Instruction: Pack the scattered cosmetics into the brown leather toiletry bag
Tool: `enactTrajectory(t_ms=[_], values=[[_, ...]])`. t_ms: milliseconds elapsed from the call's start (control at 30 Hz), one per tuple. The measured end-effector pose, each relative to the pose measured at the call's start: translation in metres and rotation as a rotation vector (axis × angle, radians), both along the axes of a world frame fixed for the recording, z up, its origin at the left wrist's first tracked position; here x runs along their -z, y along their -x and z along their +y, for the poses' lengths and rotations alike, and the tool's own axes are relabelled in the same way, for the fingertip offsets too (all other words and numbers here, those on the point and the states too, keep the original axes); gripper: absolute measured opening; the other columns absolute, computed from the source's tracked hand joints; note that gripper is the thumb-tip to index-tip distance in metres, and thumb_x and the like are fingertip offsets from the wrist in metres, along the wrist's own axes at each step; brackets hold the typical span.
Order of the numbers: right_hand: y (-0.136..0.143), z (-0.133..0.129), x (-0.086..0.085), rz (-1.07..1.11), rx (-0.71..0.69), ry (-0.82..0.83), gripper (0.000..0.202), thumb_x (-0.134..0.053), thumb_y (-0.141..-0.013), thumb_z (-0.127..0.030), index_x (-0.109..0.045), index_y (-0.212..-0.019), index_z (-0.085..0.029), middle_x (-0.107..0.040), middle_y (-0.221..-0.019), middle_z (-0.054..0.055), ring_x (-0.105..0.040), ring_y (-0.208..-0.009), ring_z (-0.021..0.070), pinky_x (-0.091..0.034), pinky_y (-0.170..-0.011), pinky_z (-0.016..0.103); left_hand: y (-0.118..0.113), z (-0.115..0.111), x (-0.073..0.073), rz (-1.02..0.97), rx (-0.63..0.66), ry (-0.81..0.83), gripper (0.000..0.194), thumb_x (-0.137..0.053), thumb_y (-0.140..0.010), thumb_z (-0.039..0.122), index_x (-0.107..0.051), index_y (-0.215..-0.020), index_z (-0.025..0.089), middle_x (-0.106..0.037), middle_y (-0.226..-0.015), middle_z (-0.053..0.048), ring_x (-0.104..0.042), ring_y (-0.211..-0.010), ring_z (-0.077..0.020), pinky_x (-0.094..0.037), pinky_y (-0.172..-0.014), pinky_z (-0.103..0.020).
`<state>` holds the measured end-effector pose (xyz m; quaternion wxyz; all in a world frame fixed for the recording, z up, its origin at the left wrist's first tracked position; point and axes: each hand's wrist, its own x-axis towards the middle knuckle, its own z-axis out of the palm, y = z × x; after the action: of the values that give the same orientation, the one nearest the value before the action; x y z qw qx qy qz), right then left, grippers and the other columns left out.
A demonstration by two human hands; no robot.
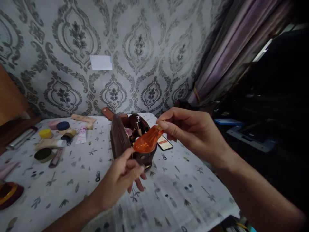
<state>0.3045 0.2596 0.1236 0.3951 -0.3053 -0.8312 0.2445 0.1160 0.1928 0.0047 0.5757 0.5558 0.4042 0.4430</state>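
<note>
An orange see-through bottle [146, 140], shaped like a pear with a small gold neck, is held up over the table. My right hand [190, 130] pinches its neck between thumb and fingers. Just below and left of the bottle is my left hand [123, 177], fingers apart, one fingertip close to the bottle's wide end; whether it touches I cannot tell. Behind both hands a dark brown cosmetic bag [118, 132] stands unzipped, with several items inside, partly hidden by the bottle. A phone [165, 143] with a lit screen lies right of the bag.
Several cosmetics lie on the left of the patterned cloth [79, 180]: a yellow-lidded jar [45, 133], a blue-lidded jar [63, 126], a dark round jar [43, 155] and a pink-and-white tube [82, 134]. The patterned wall rises behind; a purple curtain [227, 54] hangs at right.
</note>
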Motion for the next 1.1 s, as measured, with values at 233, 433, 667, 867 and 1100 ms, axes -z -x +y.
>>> enactTrajectory(t_ms=[233,433,667,867,1100], values=[[-0.009,0.008,0.004,-0.081,0.113,-0.127,0.033,-0.060,-0.090,-0.048,-0.068,-0.087,-0.016,-0.067,-0.073,0.002,-0.056,-0.058,0.0116,-0.042,-0.053,0.021,-0.015,0.006,0.018,0.371,0.047,0.012,0.063,-0.050,-0.091,0.029,-0.027,-0.149,0.018,-0.067,-0.087,-0.002,-0.063,-0.060,-0.0136,-0.050,-0.059,-0.027],[-0.002,0.024,0.021,-0.256,0.078,-0.160,0.032,-0.052,-0.094,-0.046,-0.067,-0.089,-0.018,-0.067,-0.071,0.002,-0.059,-0.060,0.0139,-0.042,-0.056,0.023,-0.011,0.000,0.025,0.673,0.002,-0.285,0.043,-0.046,-0.092,0.022,-0.046,-0.135,0.023,-0.072,-0.096,-0.004,-0.067,-0.081,-0.0197,-0.049,-0.074,-0.031],[0.013,0.036,0.044,-0.447,-0.039,-0.164,0.022,-0.052,-0.096,-0.029,-0.067,-0.088,-0.016,-0.067,-0.074,0.002,-0.059,-0.065,0.0116,-0.040,-0.061,0.021,-0.010,-0.002,0.047,0.763,0.002,-0.464,0.055,-0.043,-0.090,0.014,-0.034,-0.144,0.021,-0.072,-0.084,-0.002,-0.067,-0.070,-0.0185,-0.053,-0.068,-0.030],[0.024,0.042,0.060,-0.741,-0.023,-0.083,0.017,-0.056,-0.093,-0.021,-0.067,-0.081,-0.016,-0.066,-0.070,0.001,-0.058,-0.063,0.0113,-0.032,-0.059,0.023,-0.007,0.000,0.056,0.795,0.017,-0.514,0.058,-0.043,-0.088,0.012,-0.034,-0.145,0.017,-0.072,-0.084,-0.004,-0.067,-0.067,-0.0187,-0.055,-0.066,-0.030],[0.034,0.041,0.068,-1.059,0.051,-0.048,0.020,-0.054,-0.092,-0.022,-0.068,-0.079,-0.017,-0.068,-0.071,0.005,-0.061,-0.062,0.0155,-0.024,-0.052,0.026,-0.007,-0.001,0.061,0.806,0.042,-0.505,0.062,-0.043,-0.088,0.013,-0.030,-0.148,0.018,-0.074,-0.089,-0.006,-0.069,-0.071,-0.0206,-0.054,-0.065,-0.031]])
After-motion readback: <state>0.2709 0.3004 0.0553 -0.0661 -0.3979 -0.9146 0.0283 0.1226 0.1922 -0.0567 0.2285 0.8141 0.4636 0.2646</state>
